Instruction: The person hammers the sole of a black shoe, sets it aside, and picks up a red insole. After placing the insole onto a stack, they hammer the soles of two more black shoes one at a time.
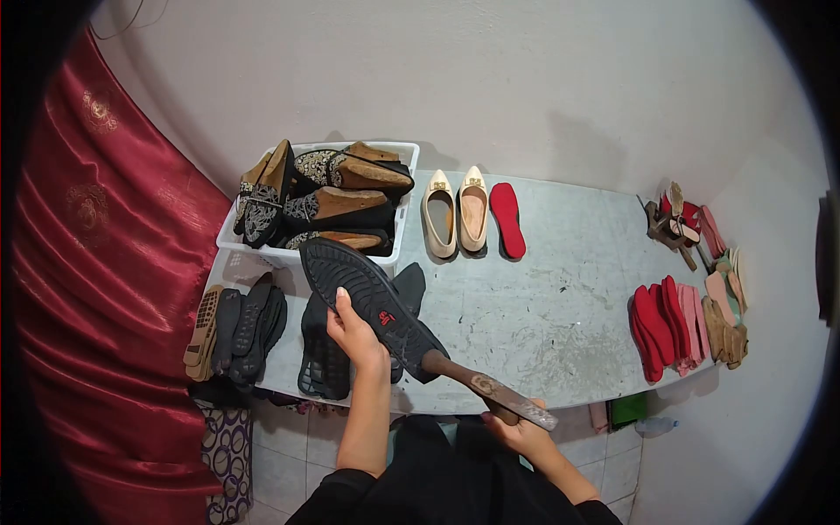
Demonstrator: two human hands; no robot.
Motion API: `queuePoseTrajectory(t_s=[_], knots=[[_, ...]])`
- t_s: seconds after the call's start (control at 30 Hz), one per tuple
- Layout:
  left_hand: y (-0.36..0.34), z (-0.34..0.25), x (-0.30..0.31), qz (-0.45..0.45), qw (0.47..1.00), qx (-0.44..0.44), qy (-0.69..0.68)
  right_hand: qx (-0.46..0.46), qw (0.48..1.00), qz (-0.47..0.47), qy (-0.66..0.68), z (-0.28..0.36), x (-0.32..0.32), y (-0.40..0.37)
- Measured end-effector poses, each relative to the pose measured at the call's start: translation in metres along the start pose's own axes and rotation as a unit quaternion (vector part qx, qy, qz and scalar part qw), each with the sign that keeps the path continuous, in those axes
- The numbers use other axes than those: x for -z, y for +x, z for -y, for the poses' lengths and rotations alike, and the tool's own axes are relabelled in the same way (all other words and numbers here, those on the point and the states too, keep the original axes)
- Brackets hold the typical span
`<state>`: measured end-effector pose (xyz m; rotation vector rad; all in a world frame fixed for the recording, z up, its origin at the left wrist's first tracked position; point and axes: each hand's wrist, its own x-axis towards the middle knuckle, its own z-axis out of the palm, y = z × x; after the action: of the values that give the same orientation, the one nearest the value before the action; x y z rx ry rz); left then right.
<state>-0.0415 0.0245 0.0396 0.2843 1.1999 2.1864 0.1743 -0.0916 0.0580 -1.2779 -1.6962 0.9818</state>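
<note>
My left hand (357, 336) is closed on a black shoe sole (372, 302) with ridged tread and a small red mark, its thumb lying on the tread. The sole is tilted, its toe end up toward the white basket. At its heel end is a brown, worn tool (490, 390), slanting down to the right; how the two meet is partly hidden. My right hand (516, 430) is closed around the lower part of this tool, with most of its fingers behind it. Below the held sole, black soles (322, 359) stand at the table's front edge.
A white basket (404, 223) holds patterned shoes on lasts. Cream shoes (473, 210) and a red insole (507, 220) lie beside it. More soles (254, 328) are at the front left. Red insoles (656, 328) and tools (669, 229) are at the right. A red curtain (114, 289) hangs left.
</note>
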Motion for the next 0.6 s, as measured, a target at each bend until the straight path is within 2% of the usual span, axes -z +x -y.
queuePoseTrajectory(t_s=[0.1, 0.17, 0.2, 0.27, 0.33, 0.43, 0.5, 0.6], knots=[[0.001, 0.003, 0.000, 0.014, 1.000, 0.005, -0.015, -0.005, 1.000, 0.018, -0.004, 0.003, 0.002, 0.001], [-0.003, 0.006, -0.001, 0.037, 0.996, -0.073, 0.032, -0.008, 0.998, 0.032, -0.051, 0.004, 0.003, 0.001], [-0.002, 0.005, -0.001, 0.036, 0.996, -0.074, 0.033, -0.012, 0.996, 0.042, -0.074, 0.004, 0.002, 0.001], [-0.005, 0.004, 0.002, 0.037, 0.999, -0.021, -0.008, -0.002, 0.998, 0.045, -0.048, 0.002, -0.001, -0.003], [-0.010, 0.003, -0.001, 0.040, 0.999, -0.019, -0.003, 0.015, 0.999, 0.041, -0.026, 0.000, -0.004, -0.001], [-0.013, 0.006, -0.004, 0.056, 0.998, -0.017, -0.006, 0.026, 0.995, 0.037, -0.090, 0.001, -0.007, 0.004], [-0.019, 0.006, -0.001, 0.059, 0.998, -0.009, -0.007, 0.081, 0.996, 0.025, -0.034, 0.007, -0.004, 0.003], [-0.030, 0.004, -0.006, 0.080, 0.997, 0.015, -0.011, 0.035, 0.998, 0.020, -0.054, 0.012, -0.003, 0.010]])
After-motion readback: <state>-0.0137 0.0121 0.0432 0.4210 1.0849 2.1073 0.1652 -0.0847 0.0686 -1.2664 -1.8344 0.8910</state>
